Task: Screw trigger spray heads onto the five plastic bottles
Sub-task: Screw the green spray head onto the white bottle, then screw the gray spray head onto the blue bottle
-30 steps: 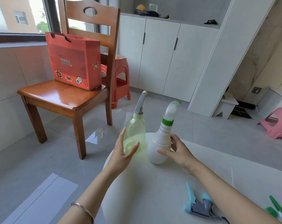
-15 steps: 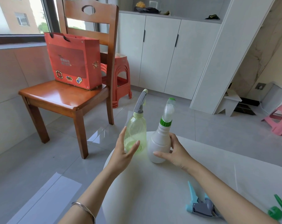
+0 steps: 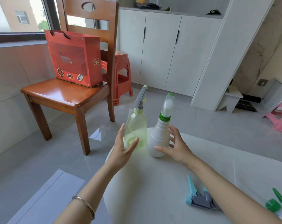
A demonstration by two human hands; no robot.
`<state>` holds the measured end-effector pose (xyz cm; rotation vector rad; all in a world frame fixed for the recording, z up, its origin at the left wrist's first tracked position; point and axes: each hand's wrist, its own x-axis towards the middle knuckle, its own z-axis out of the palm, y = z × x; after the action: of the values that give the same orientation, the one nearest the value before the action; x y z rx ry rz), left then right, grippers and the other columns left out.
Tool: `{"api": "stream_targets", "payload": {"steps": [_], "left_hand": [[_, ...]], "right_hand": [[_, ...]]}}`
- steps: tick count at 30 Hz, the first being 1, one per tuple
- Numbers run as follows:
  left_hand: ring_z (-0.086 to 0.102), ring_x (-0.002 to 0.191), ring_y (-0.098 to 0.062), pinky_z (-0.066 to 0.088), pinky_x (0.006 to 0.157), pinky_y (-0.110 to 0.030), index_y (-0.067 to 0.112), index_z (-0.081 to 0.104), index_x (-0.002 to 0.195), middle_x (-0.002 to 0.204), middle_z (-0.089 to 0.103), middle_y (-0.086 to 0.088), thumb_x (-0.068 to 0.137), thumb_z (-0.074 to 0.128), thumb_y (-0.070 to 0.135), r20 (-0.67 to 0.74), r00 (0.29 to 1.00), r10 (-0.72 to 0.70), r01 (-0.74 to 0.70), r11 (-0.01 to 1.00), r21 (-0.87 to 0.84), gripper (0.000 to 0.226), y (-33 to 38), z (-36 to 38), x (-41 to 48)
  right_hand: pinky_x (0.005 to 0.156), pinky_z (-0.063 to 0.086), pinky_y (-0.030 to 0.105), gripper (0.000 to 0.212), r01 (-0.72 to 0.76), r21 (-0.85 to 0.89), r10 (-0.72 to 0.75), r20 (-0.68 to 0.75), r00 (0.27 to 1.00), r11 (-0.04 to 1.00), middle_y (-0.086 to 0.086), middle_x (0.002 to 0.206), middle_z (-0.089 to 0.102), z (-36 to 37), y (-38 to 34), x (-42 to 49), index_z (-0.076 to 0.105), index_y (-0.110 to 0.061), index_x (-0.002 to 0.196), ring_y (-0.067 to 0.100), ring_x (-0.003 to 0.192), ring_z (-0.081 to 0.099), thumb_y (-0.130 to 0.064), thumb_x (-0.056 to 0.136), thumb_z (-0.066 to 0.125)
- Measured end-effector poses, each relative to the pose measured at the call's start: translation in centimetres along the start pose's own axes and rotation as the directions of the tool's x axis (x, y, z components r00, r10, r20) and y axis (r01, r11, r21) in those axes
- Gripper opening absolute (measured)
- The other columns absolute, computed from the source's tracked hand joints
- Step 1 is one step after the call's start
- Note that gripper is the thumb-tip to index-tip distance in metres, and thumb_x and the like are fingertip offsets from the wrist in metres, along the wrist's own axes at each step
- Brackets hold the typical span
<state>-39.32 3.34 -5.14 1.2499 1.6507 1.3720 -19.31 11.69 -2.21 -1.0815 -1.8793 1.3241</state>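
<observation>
Two bottles stand upright at the far edge of the white round table (image 3: pixel 153 183). The pale green see-through bottle (image 3: pixel 135 126) carries a grey trigger head (image 3: pixel 142 97). To its right, the white bottle (image 3: pixel 158 139) has a green collar and a whitish trigger head (image 3: pixel 167 104). My left hand (image 3: pixel 122 151) is cupped at the green bottle's left side, fingers straight, thumb in front of its base. Beside the white bottle, my right hand (image 3: pixel 177 147) has its fingers spread and is not gripping it. A loose blue-and-grey trigger head (image 3: pixel 198 199) lies under my right forearm. A green one (image 3: pixel 275 204) is at the right edge.
A wooden chair (image 3: pixel 64 94) with a red paper bag (image 3: pixel 74 59) stands left of the table, with a red stool (image 3: pixel 121 73) behind it. White cabinets (image 3: pixel 161 50) line the back wall. A pink stool (image 3: pixel 280 117) sits at the far right on the floor.
The white bottle went from tilted to upright, and my right hand opened its fingers off it. My left hand stayed beside the green bottle.
</observation>
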Motion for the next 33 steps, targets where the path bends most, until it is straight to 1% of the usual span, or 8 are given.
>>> {"api": "stream_targets", "payload": {"steps": [4,8,11,14,18,24,29,33], "left_hand": [[0.025,0.144,-0.014,0.025,0.115,-0.035,0.034,0.011,0.152,0.156,0.021,0.013,0.074,0.052,0.066,-0.01,1.0,0.001,0.0,0.999,0.052,0.094,0.1,-0.2,-2.0],[0.033,0.141,-0.019,0.032,0.106,-0.032,0.032,0.015,0.151,0.158,0.024,0.007,0.074,0.05,0.065,-0.009,1.0,0.006,-0.005,0.998,0.068,0.091,1.7,0.3,-4.4],[0.039,0.135,-0.017,0.033,0.1,-0.028,0.027,0.019,0.151,0.156,0.027,0.004,0.073,0.05,0.065,0.0,0.999,0.038,-0.038,0.996,0.076,0.092,3.6,2.2,-6.6],[0.041,0.132,-0.016,0.034,0.099,-0.028,0.028,0.021,0.149,0.152,0.032,0.004,0.074,0.051,0.063,0.058,0.996,0.073,-0.076,0.996,0.051,0.088,5.7,5.3,-8.7],[0.041,0.134,-0.015,0.034,0.107,-0.03,0.03,0.021,0.15,0.151,0.035,0.005,0.073,0.05,0.064,0.151,0.983,0.108,-0.109,0.994,-0.003,0.089,8.4,11.2,-10.7],[0.042,0.132,-0.012,0.033,0.102,-0.025,0.027,0.022,0.15,0.152,0.035,0.004,0.083,0.055,0.055,0.318,0.938,0.139,-0.135,0.99,-0.036,0.08,11.9,20.5,-12.9],[0.042,0.129,-0.009,0.032,0.102,-0.025,0.027,0.024,0.149,0.152,0.034,0.006,0.088,0.055,0.052,0.419,0.895,0.156,-0.162,0.987,-0.021,0.073,13.2,25.9,-14.5],[0.042,0.126,-0.007,0.032,0.098,-0.023,0.03,0.027,0.147,0.151,0.033,0.009,0.086,0.056,0.053,0.478,0.867,0.14,-0.147,0.989,-0.025,0.071,13.6,29.2,-15.7]], "right_hand": [[0.109,0.031,0.031,0.084,0.027,-0.028,-0.027,-0.005,1.0,0.999,-0.013,0.145,0.033,-1.6,-0.8,-2.4,0.029,-0.035,0.136,0.008,0.131,0.037,-0.026,0.07,0.081],[0.107,0.032,0.027,0.075,0.048,-0.038,-0.049,-0.023,0.999,0.998,-0.018,0.142,0.038,-4.3,-1.7,-5.9,0.039,-0.036,0.131,0.005,0.132,0.038,-0.032,0.068,0.081],[0.107,0.033,0.026,0.073,0.072,-0.057,-0.073,-0.031,0.997,0.996,-0.023,0.139,0.04,-6.9,-2.7,-9.3,0.043,-0.04,0.126,-0.001,0.13,0.039,-0.045,0.062,0.078],[0.108,0.034,0.027,0.067,0.081,-0.056,-0.084,-0.063,0.994,0.995,-0.028,0.135,0.042,-10.0,-3.5,-13.0,0.046,-0.046,0.121,-0.007,0.127,0.041,-0.049,0.061,0.076],[0.105,0.033,0.023,0.065,0.118,-0.085,-0.131,-0.166,0.977,0.989,-0.028,0.134,0.045,-15.0,-4.6,-18.1,0.048,-0.049,0.118,-0.009,0.126,0.042,-0.053,0.06,0.076],[0.106,0.032,0.021,0.062,0.181,-0.133,-0.219,-0.374,0.901,0.974,-0.021,0.132,0.049,-21.6,-4.9,-25.4,0.049,-0.04,0.117,-0.006,0.125,0.045,-0.042,0.06,0.074],[0.109,0.029,0.026,0.059,0.161,-0.192,-0.242,-0.537,0.808,0.968,-0.017,0.133,0.051,-25.7,-2.5,-29.1,0.05,-0.043,0.117,-0.001,0.13,0.042,-0.038,0.063,0.073],[0.113,0.031,0.038,0.067,0.125,-0.104,-0.163,-0.622,0.766,0.987,-0.002,0.14,0.051,-27.9,0.7,-30.6,0.05,-0.024,0.127,0.01,0.132,0.044,-0.034,0.064,0.073]]}}
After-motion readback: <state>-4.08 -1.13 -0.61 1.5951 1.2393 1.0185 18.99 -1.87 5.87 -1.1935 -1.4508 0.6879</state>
